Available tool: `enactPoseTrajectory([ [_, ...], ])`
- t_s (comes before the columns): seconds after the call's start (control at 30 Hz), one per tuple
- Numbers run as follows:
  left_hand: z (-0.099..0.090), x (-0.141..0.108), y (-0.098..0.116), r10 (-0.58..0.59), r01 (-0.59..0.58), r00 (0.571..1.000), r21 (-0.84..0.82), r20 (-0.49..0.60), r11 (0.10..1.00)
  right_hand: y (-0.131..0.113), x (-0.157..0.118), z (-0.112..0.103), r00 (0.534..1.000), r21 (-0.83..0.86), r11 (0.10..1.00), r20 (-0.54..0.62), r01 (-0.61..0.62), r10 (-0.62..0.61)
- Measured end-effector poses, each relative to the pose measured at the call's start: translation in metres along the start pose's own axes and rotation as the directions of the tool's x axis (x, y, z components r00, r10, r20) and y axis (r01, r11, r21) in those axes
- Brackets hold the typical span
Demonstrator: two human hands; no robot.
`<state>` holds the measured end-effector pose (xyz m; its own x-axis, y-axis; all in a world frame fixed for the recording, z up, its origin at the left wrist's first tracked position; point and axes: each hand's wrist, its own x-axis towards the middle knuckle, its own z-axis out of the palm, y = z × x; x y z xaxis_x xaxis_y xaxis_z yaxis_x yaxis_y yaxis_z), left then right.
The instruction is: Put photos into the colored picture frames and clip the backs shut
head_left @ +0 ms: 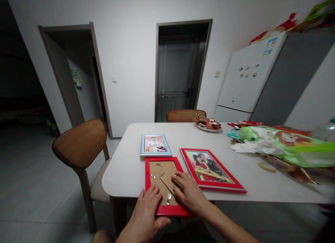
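Left hand point(146, 206) and right hand point(190, 190) rest, fingers loosely spread, on the red-rimmed, brown-board-backed rectangular frame point(159, 170), back-up at the white tabletop's point(123, 176) near edge—likely light, stiff, best held by its sides.

The nearest red frame point(169, 176) has a smooth, satiny rim point(171, 211), matt board backing point(169, 168) and shiny metal clips point(169, 199). The counter point(125, 173) looks smooth; the left chair back point(81, 143), polished wood; the green bag point(300, 154), glossy plastic.
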<state>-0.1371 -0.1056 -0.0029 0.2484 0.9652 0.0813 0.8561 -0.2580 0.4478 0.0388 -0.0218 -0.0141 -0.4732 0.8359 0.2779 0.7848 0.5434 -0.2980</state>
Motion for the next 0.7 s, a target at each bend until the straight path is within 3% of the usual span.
enactPoseTrajectory([
  [0.1,0.003,-0.001,0.000,0.018,-0.017,0.999,0.025,-0.027,1.000,0.001,0.009,-0.002,0.997,-0.104,0.992,-0.022,-0.076,0.074],
  [0.17,0.005,-0.001,0.000,0.008,-0.006,0.998,0.035,-0.056,0.999,0.002,0.013,-0.003,0.998,-0.132,0.989,-0.010,-0.061,0.060],
  [0.5,0.002,-0.002,0.005,-0.037,0.037,0.997,0.008,-0.066,0.999,0.006,0.014,-0.003,1.000,-0.078,0.997,-0.024,-0.013,0.011],
  [0.6,0.004,-0.001,0.003,-0.026,0.027,0.997,0.011,-0.069,1.000,0.006,0.007,-0.003,0.999,-0.034,0.999,-0.050,0.017,-0.018],
  [0.7,0.006,0.000,0.001,-0.018,0.019,0.998,0.017,-0.067,1.000,-0.002,-0.007,-0.007,0.989,0.033,0.991,-0.072,0.130,-0.128],
])
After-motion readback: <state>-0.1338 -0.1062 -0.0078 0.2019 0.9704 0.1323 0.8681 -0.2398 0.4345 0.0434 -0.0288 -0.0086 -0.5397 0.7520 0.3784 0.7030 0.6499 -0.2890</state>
